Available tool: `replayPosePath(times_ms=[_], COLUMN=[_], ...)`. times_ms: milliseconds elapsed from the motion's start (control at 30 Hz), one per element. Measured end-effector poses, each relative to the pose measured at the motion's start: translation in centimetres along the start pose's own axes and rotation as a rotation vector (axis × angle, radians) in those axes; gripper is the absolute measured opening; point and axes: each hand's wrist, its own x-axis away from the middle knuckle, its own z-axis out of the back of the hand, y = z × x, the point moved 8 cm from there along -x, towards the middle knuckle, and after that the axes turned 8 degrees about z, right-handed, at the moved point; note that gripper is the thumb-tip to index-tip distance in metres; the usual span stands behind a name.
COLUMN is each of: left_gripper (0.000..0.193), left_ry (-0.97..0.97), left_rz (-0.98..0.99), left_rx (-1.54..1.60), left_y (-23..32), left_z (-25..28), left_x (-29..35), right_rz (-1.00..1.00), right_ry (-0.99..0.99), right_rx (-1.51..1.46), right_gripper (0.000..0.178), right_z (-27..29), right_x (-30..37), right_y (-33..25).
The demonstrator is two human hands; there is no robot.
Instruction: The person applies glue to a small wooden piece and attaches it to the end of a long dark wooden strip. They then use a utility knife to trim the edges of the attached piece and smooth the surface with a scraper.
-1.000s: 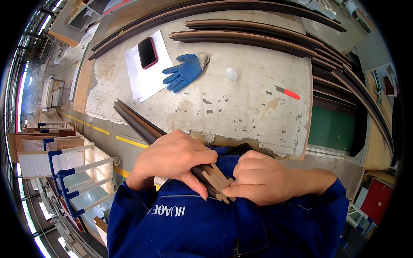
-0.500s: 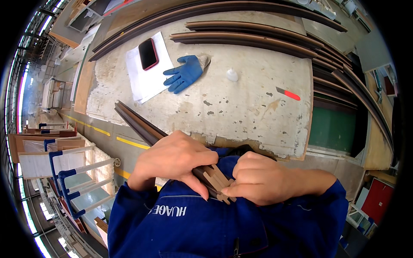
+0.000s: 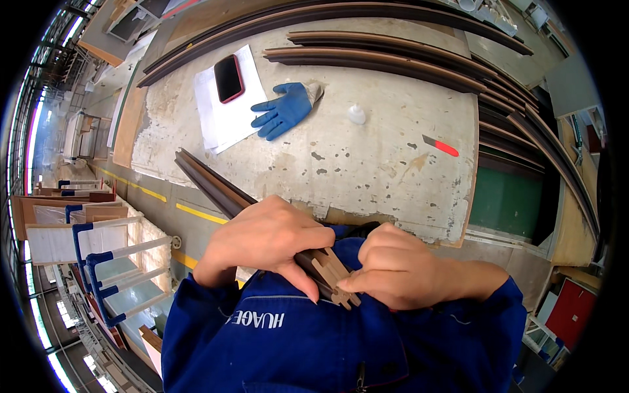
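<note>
Dark brown outside and pale wood-coloured at the near end, the strip [image 3: 213, 187] slants from upper left down to the front of the blue jacket [image 3: 295, 347], where we see both hands on it. The fingers of the left hand [image 3: 272, 232] are closed over it, thumb extended along the near side. The right hand [image 3: 396, 268] is curled into a loose fist, its thumb tip at the pale end; we cannot tell whether its hidden fingers grip anything. Beyond them we find the bench [image 3: 367, 177], its pale surface worn and chipped. On it lie a red-handled knife [image 3: 445, 147] to the right, a small white bottle [image 3: 356, 114] near the middle and a blue glove [image 3: 285, 112], palm and fingers spread, beside white paper [image 3: 229, 124] bearing a phone [image 3: 228, 79]. Farther out, we see more brown strips [image 3: 373, 60] lying along the far side.
</note>
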Motion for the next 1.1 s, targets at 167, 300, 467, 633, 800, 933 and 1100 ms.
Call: replayPosePath(times_ms=[167, 300, 467, 633, 800, 933, 1100], left_gripper=[0.059, 0.059, 0.059, 0.059, 0.059, 0.059, 0.059], left_ry=[0.003, -0.001, -0.001, 0.004, -0.004, -0.013, 0.024], left_rz=[0.002, 0.005, 0.0, 0.006, 0.004, 0.011, -0.034], left_rx=[-0.016, -0.005, -0.017, -0.016, -0.014, -0.008, -0.051], left_y=[0.15, 0.09, 0.18, 0.17, 0.11, 0.0, 0.23], left_z=[-0.03, 0.05, 0.05, -0.02, -0.2, -0.28, -0.18], left_x=[-0.06, -0.12, -0.18, -0.08, -0.03, -0.07, -0.03], right_rz=[0.06, 0.011, 0.047, 0.009, 0.045, 0.031, 0.015], right_ry=[-0.07, 0.039, 0.023, 0.03, 0.011, 0.036, -0.065], right_rx=[-0.045, 0.041, 0.041, 0.058, 0.042, 0.072, 0.034], right_gripper=[0.024, 0.022, 0.023, 0.024, 0.024, 0.022, 0.02], right_z=[-0.53, 0.21, -0.15, 0.09, -0.19, -0.02, -0.1], right_x=[0.23, -0.24, -0.14, -0.31, -0.16, -0.12, 0.08], right_y=[-0.17, 0.2, 0.3, 0.38, 0.24, 0.13, 0.0])
